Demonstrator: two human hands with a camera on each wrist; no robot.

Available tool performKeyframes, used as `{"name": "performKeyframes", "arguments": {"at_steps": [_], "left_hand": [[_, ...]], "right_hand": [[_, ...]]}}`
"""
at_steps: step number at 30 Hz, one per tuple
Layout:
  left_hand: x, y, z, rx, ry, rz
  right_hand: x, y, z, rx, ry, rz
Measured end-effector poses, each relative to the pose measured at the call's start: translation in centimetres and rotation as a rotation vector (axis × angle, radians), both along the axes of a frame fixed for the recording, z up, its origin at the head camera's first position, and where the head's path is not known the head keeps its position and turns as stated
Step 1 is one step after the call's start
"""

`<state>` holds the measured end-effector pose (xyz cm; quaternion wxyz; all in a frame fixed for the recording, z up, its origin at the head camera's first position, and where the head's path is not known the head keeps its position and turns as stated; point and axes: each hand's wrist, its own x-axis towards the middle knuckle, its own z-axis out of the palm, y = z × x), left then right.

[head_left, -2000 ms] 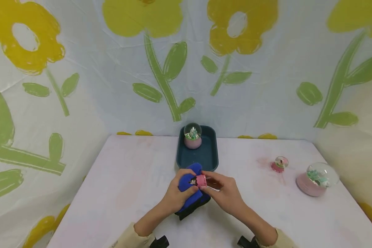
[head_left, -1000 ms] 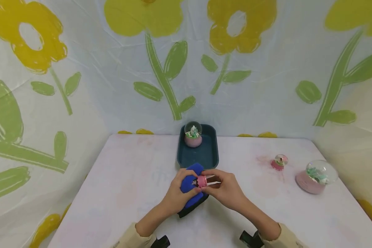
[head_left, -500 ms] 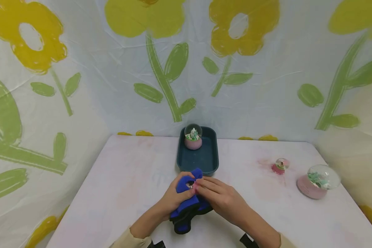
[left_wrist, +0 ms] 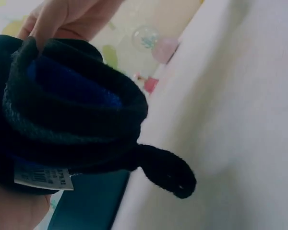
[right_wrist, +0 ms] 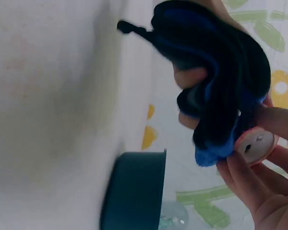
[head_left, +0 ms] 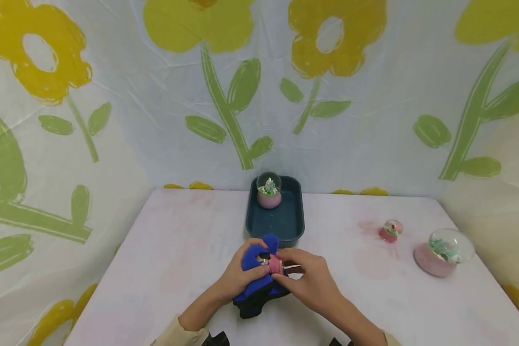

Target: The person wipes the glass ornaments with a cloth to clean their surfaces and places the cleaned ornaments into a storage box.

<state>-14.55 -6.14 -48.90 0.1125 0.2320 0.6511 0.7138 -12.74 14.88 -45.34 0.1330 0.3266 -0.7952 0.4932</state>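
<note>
A blue cloth mitt (head_left: 259,286) with a black cuff hangs from my left hand (head_left: 238,274), which grips it around the glass end of a small pink-based snow globe (head_left: 276,264). With thumb and fingertips my right hand (head_left: 313,276) pinches the globe's pink base. The round white underside of the snow globe (right_wrist: 257,148) faces the right wrist camera. In the left wrist view the mitt (left_wrist: 77,115) shows its open cuff, a white label and a black loop. Most of the glass dome is hidden by cloth and fingers.
Beyond the hands, a dark teal tray (head_left: 274,229) holds a pink-based snow globe (head_left: 269,199) at its back left. To the right stand a tiny pink globe (head_left: 390,231) and a large tilted snow globe (head_left: 434,259). Flowered cloth walls (head_left: 164,134) surround the white table (head_left: 177,240).
My right hand, which lay flatter over the pink base half a second ago, has turned back to a thumb-and-finger pinch. Mitt and globe have shifted slightly left and nearer since two seconds ago.
</note>
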Motion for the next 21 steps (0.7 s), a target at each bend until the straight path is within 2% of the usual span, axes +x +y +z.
{"name": "performKeyframes", "arguments": {"at_steps": [1,3,7,8,9,10,11,15,17,19,21], "left_hand": [[-0.1,-0.1,0.1,-0.008,0.004,0.007],[-0.2,-0.1,0.4,-0.024,-0.008,0.026],[-0.2,-0.1,1.1,-0.056,-0.068,0.049],[-0.1,-0.1,1.3,-0.063,-0.079,0.054],[-0.1,-0.1,1.4,-0.076,-0.083,0.057],[0.0,-0.1,1.6,-0.091,-0.073,0.062],[0.1,-0.1,1.7,-0.107,-0.055,0.067],[0.2,0.0,2.4,-0.156,0.063,0.072],[0.1,0.1,2.6,-0.16,0.124,0.06],[0.0,0.2,2.8,-0.153,0.163,0.041],[-0.1,0.4,2.8,-0.151,0.17,0.028]], "right_hand": [[0.0,-0.2,-0.1,0.008,0.03,-0.01],[-0.1,-0.5,-0.2,0.064,0.153,-0.036],[-0.4,-0.8,-0.5,0.202,0.531,-0.053],[-0.4,-0.8,-0.6,0.207,0.582,-0.053],[-0.4,-0.8,-0.6,0.196,0.587,-0.047],[-0.4,-0.8,-0.7,0.166,0.559,-0.036],[-0.3,-0.8,-0.7,0.123,0.491,-0.024],[-0.2,-0.6,-0.2,-0.114,0.018,0.007],[-0.3,-0.4,0.3,-0.179,-0.17,-0.006],[-0.4,-0.1,0.7,-0.185,-0.29,-0.024],[-0.5,0.3,0.9,-0.176,-0.349,-0.029]]}}
